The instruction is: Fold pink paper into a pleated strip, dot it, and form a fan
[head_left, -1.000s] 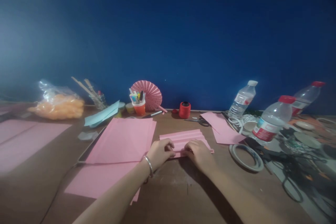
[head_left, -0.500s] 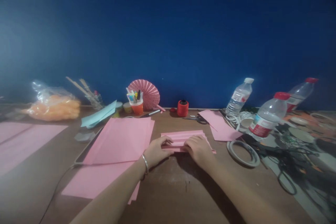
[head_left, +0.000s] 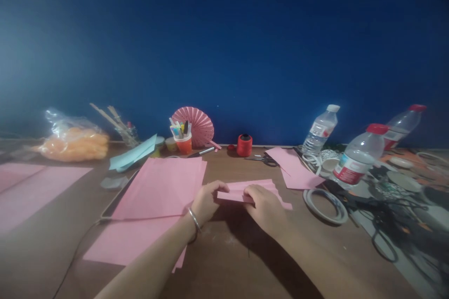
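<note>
A pink pleated paper (head_left: 259,188) lies across the middle of the brown table, its near edge lifted a little. My left hand (head_left: 207,201) pinches the left end of that edge between thumb and fingers; a silver bangle circles the wrist. Farther right along the same edge, my right hand (head_left: 264,208) grips the paper with curled fingers, thumb underneath. Left of my hands lies a stack of flat pink sheets (head_left: 161,187). Behind the paper stands a spool of red thread (head_left: 244,145), with black scissors (head_left: 268,160) to its right.
Pens fill a red-and-white cup (head_left: 183,144) before a pink paper fan (head_left: 198,124). Plastic bottles (head_left: 354,161), a tape roll (head_left: 325,206) and tangled cables crowd the right. Pink scraps (head_left: 301,173) lie nearer. At left are a bag of orange items (head_left: 73,144) and blue paper (head_left: 133,153).
The near edge of the pleated paper has been raised off the table. Both hands have shifted slightly and now hold that edge, where they earlier pressed on the folds.
</note>
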Action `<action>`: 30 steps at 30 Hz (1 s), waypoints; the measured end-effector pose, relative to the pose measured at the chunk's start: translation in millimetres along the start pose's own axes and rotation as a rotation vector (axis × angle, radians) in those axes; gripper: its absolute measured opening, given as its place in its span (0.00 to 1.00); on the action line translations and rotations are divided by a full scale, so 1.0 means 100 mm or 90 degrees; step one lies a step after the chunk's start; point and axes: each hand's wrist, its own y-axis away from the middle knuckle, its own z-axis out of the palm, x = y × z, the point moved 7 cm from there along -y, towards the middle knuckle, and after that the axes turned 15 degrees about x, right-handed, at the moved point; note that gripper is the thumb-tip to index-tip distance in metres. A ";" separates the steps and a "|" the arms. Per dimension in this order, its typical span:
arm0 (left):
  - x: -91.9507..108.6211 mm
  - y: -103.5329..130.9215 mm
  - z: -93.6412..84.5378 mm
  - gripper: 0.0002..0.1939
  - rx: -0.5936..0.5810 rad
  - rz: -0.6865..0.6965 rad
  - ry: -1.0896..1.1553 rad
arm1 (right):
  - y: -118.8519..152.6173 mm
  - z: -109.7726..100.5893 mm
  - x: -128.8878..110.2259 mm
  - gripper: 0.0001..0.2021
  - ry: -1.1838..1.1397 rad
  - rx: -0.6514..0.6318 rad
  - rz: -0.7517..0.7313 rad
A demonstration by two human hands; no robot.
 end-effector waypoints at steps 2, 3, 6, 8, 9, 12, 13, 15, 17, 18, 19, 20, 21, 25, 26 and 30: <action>0.00 0.00 -0.01 0.13 0.016 -0.003 -0.001 | 0.00 0.01 0.02 0.05 0.001 -0.009 0.018; -0.01 0.00 -0.01 0.14 0.026 -0.009 -0.007 | 0.00 0.01 0.02 0.04 -0.008 -0.012 0.025; -0.05 0.00 0.00 0.16 0.031 -0.034 -0.015 | 0.00 -0.01 0.03 0.04 -0.034 -0.004 0.023; -0.05 0.01 0.02 0.13 0.012 -0.054 -0.005 | -0.01 -0.02 0.02 0.07 -0.020 0.010 0.005; -0.04 0.01 0.02 0.11 0.004 -0.061 -0.001 | -0.02 -0.03 0.01 0.08 -0.003 0.017 -0.005; 0.06 0.01 0.00 0.09 -0.008 -0.068 -0.011 | -0.03 -0.04 0.03 0.10 0.053 0.043 -0.027; 0.11 0.02 0.00 0.10 -0.012 -0.066 -0.017 | -0.03 -0.04 0.04 0.09 0.066 0.056 -0.028; 0.20 0.03 0.00 0.12 -0.025 -0.056 -0.015 | -0.03 -0.07 0.06 0.08 0.073 0.094 -0.025; 0.27 0.05 0.02 0.11 -0.041 -0.044 0.009 | -0.04 -0.11 0.04 0.08 0.046 0.144 -0.044; 0.30 0.06 0.03 0.09 -0.047 -0.038 0.021 | -0.04 -0.14 0.01 0.08 0.023 0.167 -0.065; 0.32 0.07 0.05 0.08 -0.052 -0.031 0.028 | -0.04 -0.16 -0.03 0.08 -0.001 0.183 -0.091; 0.34 0.08 0.06 0.06 -0.054 -0.023 0.030 | -0.04 -0.18 -0.07 0.09 -0.024 0.190 -0.119; 0.34 0.08 0.07 0.04 -0.052 -0.014 0.030 | -0.03 -0.19 -0.12 0.10 -0.045 0.189 -0.144; 0.36 0.09 0.07 0.06 -0.043 0.035 0.019 | -0.01 -0.21 -0.24 0.09 -0.117 0.163 -0.167; 0.36 0.09 0.08 0.06 -0.045 0.045 0.017 | -0.01 -0.21 -0.23 0.08 -0.134 0.157 -0.143; 0.37 0.09 0.08 0.10 -0.059 0.070 0.025 | -0.06 -0.16 -0.13 0.08 -0.217 0.082 0.009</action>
